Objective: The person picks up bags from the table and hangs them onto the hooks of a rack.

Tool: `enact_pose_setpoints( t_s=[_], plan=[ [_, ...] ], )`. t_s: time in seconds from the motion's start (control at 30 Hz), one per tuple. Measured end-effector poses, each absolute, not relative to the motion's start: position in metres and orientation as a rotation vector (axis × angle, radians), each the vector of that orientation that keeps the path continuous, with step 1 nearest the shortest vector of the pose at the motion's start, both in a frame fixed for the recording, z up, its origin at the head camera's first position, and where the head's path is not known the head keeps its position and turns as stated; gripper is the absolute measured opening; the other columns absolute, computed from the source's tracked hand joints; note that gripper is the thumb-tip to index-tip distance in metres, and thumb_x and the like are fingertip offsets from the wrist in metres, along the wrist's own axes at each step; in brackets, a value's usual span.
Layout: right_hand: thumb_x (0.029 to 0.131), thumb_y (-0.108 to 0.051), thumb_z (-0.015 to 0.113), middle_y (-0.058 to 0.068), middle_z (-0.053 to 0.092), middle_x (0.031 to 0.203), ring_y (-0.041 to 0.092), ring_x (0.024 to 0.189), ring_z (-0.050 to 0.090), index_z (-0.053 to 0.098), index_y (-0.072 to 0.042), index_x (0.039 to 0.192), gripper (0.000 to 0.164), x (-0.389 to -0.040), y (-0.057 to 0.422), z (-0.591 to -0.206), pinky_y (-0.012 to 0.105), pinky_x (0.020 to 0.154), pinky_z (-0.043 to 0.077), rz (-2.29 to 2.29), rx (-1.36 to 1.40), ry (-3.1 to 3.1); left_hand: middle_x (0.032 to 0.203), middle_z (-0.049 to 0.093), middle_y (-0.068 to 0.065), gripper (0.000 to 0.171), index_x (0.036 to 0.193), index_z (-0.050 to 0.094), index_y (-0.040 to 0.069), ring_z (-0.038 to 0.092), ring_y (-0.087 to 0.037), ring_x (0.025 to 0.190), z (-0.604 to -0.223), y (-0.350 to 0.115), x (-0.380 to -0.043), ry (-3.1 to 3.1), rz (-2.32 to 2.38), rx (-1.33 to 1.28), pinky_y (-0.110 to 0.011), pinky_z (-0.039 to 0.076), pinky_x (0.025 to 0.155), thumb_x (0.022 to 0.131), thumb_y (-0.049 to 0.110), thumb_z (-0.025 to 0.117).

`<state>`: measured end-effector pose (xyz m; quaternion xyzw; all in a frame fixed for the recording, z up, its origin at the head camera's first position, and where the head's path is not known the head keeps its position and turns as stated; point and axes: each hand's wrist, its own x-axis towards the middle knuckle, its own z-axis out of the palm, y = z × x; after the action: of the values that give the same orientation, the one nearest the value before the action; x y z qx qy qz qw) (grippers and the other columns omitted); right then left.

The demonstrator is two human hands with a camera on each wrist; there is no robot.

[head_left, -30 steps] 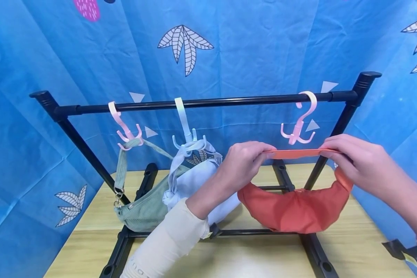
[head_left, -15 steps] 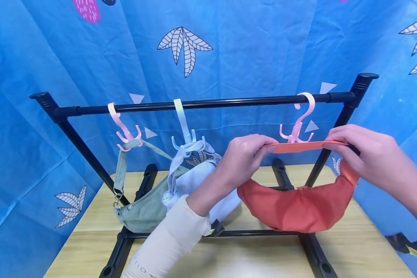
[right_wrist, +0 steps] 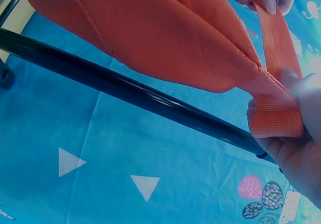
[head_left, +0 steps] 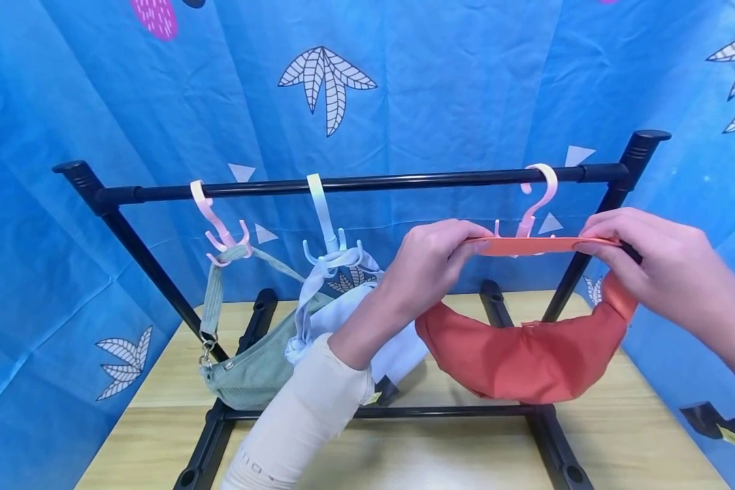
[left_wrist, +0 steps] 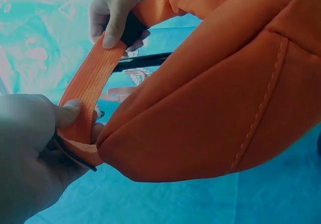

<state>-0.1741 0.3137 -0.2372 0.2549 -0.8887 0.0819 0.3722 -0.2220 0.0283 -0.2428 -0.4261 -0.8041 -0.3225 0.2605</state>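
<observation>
An orange-red shoulder bag [head_left: 527, 361] hangs between my hands on its flat webbing strap [head_left: 534, 246]. My left hand [head_left: 431, 265] pinches the strap's left end, thumb on top in the left wrist view. The strap's right end is pinched by my right hand [head_left: 658, 265], beside a dark piece seen in the left wrist view. Stretched level, the strap crosses in front of the lower part of the right pink hook [head_left: 529, 221], hiding most of its prongs. Whether strap and hook touch, I cannot tell. The bag's body [right_wrist: 165, 43] sags below, clear of the rack's bottom bar.
A black rack [head_left: 398, 180] stands on a wooden table [head_left: 159, 408]. On its left, a green corduroy bag [head_left: 257, 374] hangs from a pink hook [head_left: 223, 235]. Beside it, a pale blue bag [head_left: 346, 313] hangs from a blue hook [head_left: 323, 214]. Blue printed cloth [head_left: 435, 82] covers the back.
Both hands have risen, bringing the strap from below the right pink hook up across its prongs. The bag has shifted slightly up. My grip looks the same.
</observation>
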Motion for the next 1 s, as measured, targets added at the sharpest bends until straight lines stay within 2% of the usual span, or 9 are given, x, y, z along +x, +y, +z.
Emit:
enact_pose_setpoints(
  t_s=[0.3,0.4,0.43,0.5,0.57,0.6,0.67,0.7,1.0],
  plan=[
    [0.067,0.012,0.089,0.018,0.071,0.094,0.026,0.074,0.064,0.072,0.0,0.108,0.046,-0.178,0.313,-0.234,-0.009,0.084,0.021,0.218,0.659,-2.254,0.116,0.079,-0.006,0.023,0.121,0.076,0.009,0.075,-0.016,0.107,-0.236,0.031,-0.224,-2.199,-0.839,-1.139,-0.021,0.059,0.094,0.099,0.013,0.069],
    [0.088,-0.005,0.078,0.019,0.071,0.096,0.028,0.073,0.064,0.072,0.002,0.109,0.023,-0.18,0.315,-0.234,-0.009,0.09,0.02,0.203,0.696,-2.216,0.115,0.079,-0.006,0.023,0.121,0.076,0.009,0.075,-0.016,0.106,-0.233,0.032,-0.225,-2.187,-0.831,-1.15,-0.021,0.059,0.093,0.1,0.013,0.069],
    [0.094,-0.013,0.071,0.02,0.071,0.096,0.029,0.074,0.064,0.072,0.002,0.11,0.022,-0.18,0.316,-0.235,-0.008,0.092,0.019,0.199,0.704,-2.205,0.115,0.079,-0.006,0.023,0.121,0.076,0.008,0.075,-0.016,0.105,-0.232,0.033,-0.225,-2.185,-0.83,-1.152,-0.02,0.059,0.093,0.1,0.013,0.069],
    [0.095,-0.016,0.066,0.021,0.071,0.098,0.031,0.077,0.065,0.072,0.002,0.112,0.025,-0.181,0.317,-0.235,-0.007,0.095,0.017,0.196,0.715,-2.191,0.115,0.079,-0.006,0.023,0.121,0.076,0.008,0.075,-0.016,0.105,-0.231,0.034,-0.226,-2.187,-0.829,-1.152,-0.02,0.059,0.093,0.1,0.012,0.068],
    [0.094,-0.011,0.069,0.021,0.072,0.1,0.033,0.079,0.066,0.072,0.002,0.113,0.023,-0.182,0.318,-0.234,-0.006,0.097,0.016,0.193,0.714,-2.187,0.116,0.078,-0.006,0.023,0.122,0.076,0.008,0.074,-0.016,0.106,-0.229,0.036,-0.227,-2.192,-0.833,-1.148,-0.02,0.059,0.094,0.1,0.012,0.068],
    [0.089,-0.002,0.074,0.021,0.072,0.1,0.033,0.08,0.066,0.072,0.002,0.113,0.025,-0.182,0.318,-0.234,-0.006,0.097,0.016,0.194,0.711,-2.188,0.116,0.078,-0.006,0.023,0.122,0.076,0.009,0.074,-0.016,0.106,-0.229,0.036,-0.227,-2.197,-0.834,-1.144,-0.02,0.059,0.094,0.1,0.012,0.068],
    [0.074,0.014,0.082,0.021,0.072,0.1,0.033,0.081,0.066,0.073,0.001,0.114,0.043,-0.183,0.318,-0.233,-0.006,0.096,0.016,0.195,0.702,-2.194,0.117,0.078,-0.006,0.023,0.122,0.075,0.009,0.074,-0.016,0.107,-0.228,0.037,-0.228,-2.208,-0.837,-1.135,-0.02,0.059,0.094,0.1,0.012,0.068],
    [0.071,0.016,0.083,0.021,0.072,0.1,0.032,0.081,0.065,0.073,0.001,0.114,0.047,-0.184,0.318,-0.233,-0.006,0.096,0.016,0.193,0.7,-2.195,0.117,0.078,-0.006,0.024,0.122,0.075,0.009,0.074,-0.016,0.107,-0.228,0.037,-0.228,-2.213,-0.838,-1.132,-0.021,0.059,0.095,0.1,0.012,0.069],
    [0.073,0.013,0.084,0.017,0.07,0.091,0.023,0.073,0.06,0.073,0.0,0.111,0.041,-0.186,0.317,-0.231,-0.007,0.082,0.025,0.188,0.65,-2.228,0.12,0.077,-0.006,0.026,0.125,0.074,0.009,0.073,-0.017,0.111,-0.229,0.041,-0.231,-2.247,-0.847,-1.101,-0.021,0.058,0.096,0.1,0.013,0.068]
  ],
)
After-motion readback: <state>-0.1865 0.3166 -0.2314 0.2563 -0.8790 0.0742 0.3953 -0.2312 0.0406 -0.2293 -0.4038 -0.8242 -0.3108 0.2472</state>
